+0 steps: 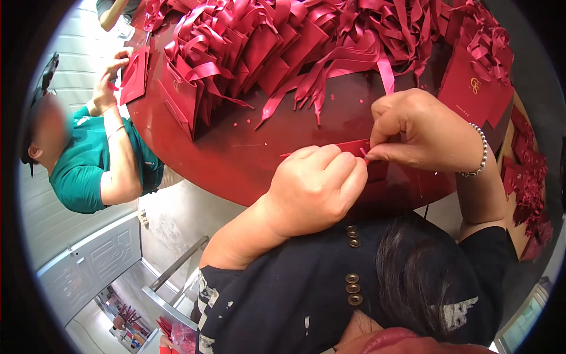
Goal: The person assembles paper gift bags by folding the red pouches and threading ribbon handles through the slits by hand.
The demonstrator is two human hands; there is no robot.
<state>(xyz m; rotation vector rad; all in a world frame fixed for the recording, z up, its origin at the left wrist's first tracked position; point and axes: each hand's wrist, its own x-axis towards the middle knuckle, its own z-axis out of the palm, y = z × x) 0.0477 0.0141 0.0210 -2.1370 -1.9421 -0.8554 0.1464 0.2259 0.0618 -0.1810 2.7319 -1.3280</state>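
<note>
At the near edge of the round dark red table (230, 159), my left hand (318, 186) is closed round a red paper bag (351, 146). Only a thin upper strip of the bag shows; my fingers cover most of it. My right hand (421, 133), with a beaded bracelet at the wrist, pinches a pink-red ribbon (364, 154) between thumb and forefinger, right beside the left knuckles. Just beyond the hands, several loose ribbon ends (348, 59) trail across the tabletop from the heap.
Red gift bags (259, 59) with ribbon handles are heaped along the far side. One larger bag (471, 88) lies at the right, near more bags (525, 183) on a lower surface. At the left, a co-worker in green (97, 159) handles a red bag (135, 75). Small red dots are scattered about.
</note>
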